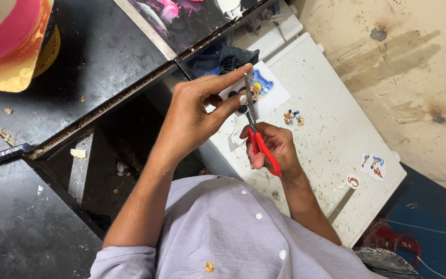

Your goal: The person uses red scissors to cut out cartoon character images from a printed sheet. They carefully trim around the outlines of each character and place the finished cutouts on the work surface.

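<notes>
Snipping sheet (268, 89) edge, scissors (258, 135)

— What labels do we see?
— We see a white picture sheet (264, 90) with a blue-and-yellow cartoon print, pinched above the white lid (331, 139).
— Any others?
— Small colourful cut-out stickers (293, 118) lie mid-lid (more stickers (372, 166) lie near its right edge).

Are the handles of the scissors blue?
No, the scissors in the right hand have red handles, while the left hand holds the printed paper.
</notes>
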